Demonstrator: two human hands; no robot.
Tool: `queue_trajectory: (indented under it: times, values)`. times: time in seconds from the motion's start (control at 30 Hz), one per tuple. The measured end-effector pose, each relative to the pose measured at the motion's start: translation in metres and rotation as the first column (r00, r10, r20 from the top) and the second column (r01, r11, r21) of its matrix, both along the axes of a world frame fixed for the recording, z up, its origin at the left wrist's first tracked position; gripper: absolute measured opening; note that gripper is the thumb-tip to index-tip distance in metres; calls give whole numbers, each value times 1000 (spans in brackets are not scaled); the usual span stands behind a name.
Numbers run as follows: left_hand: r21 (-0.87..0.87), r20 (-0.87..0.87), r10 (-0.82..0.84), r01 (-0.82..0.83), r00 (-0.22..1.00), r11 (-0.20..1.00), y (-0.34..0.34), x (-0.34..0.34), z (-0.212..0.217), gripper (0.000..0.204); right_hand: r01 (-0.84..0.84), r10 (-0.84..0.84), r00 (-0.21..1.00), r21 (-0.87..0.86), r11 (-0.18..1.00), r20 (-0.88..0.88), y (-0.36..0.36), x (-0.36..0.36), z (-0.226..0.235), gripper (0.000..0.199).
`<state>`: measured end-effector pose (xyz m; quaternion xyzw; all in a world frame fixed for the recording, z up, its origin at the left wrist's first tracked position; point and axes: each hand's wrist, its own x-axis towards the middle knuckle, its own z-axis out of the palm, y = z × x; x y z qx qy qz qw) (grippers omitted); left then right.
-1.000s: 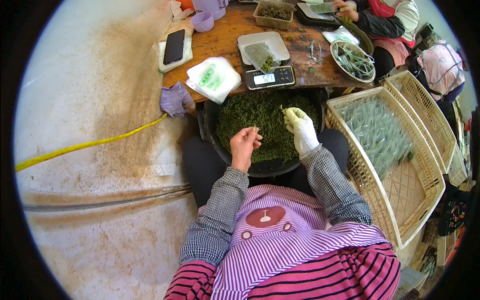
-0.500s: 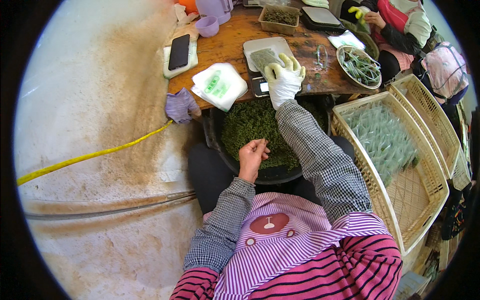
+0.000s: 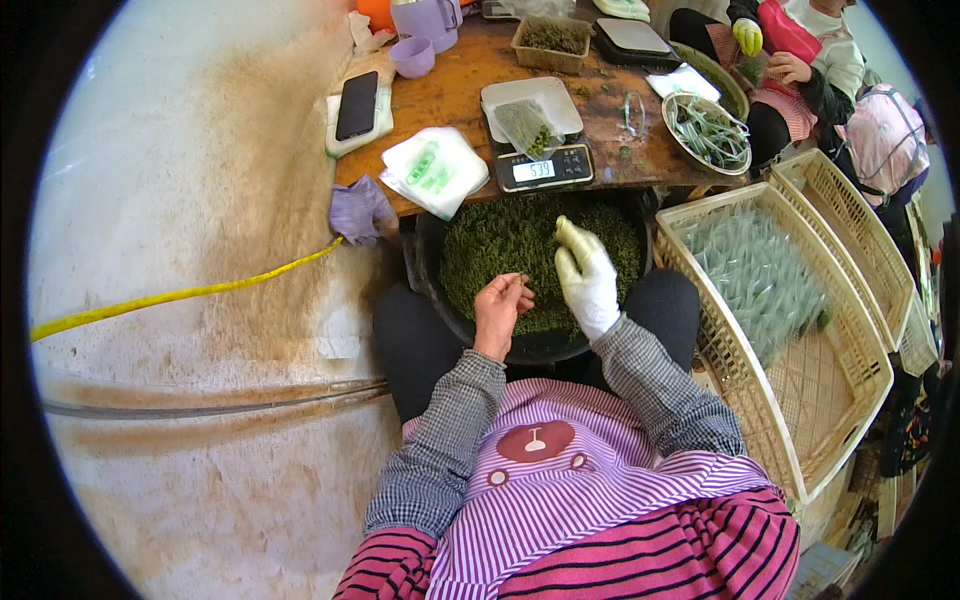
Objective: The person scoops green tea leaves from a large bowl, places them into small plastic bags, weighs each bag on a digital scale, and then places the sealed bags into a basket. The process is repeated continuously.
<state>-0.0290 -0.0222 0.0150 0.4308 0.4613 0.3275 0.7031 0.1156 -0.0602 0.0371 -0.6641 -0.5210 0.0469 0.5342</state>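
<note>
Left hand (image 3: 500, 310) pinched together, gloved right hand (image 3: 590, 275) grip unclear, both over greens (image 3: 482, 240), upper-centre bag (image 3: 524, 125) slanting lengthwise toward lower right, clear, green-filled

Gloved right hand (image 3: 585, 268) lets go of the bag (image 3: 524, 124) on the scale (image 3: 566, 113)

Half a second ago the gloved right hand reaches onto the bag; now it is clear of it, above the tub (image 3: 545, 352), on the person's side of the scale. The scale's display (image 3: 534, 170) shows a different figure from a second ago. Beyond the scale and to its right, the co-worker's gloved hand (image 3: 747, 38) and bare hand (image 3: 789, 68) are lower; the packet seen a second ago on the far scale (image 3: 637, 36) is off its plate.
</note>
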Motion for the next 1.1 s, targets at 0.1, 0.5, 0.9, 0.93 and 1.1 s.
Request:
queue_trajectory:
  times: [0.1, 0.5, 0.9, 0.93, 1.1]
  values:
    - [107, -142, -32, 48, 989, 993, 2, -10, -19, 22, -50, 39, 988, -74, 996, -152, -14, -5, -17, 40]
    - [816, -301, 119, 191, 946, 545, 67, 2, 26, 49, 172, -82, 821, -108, 979, 566, 141, 70, 72, 17]
    - [720, 99, 95, -137, 991, 681, 30, 36, 10, 9, 50, 16, 877, -125, 991, 479, -1, 44, 77, 32]
    - [679, 97, 118, -152, 988, 718, 25, 36, 4, 9, -6, 71, 871, -134, 991, 486, -11, 44, 80, 36]
    - [927, -6, 71, -21, 997, 375, 12, 62, 4, 7, -41, 363, 810, -574, 818, 460, -30, 33, 21, 44]
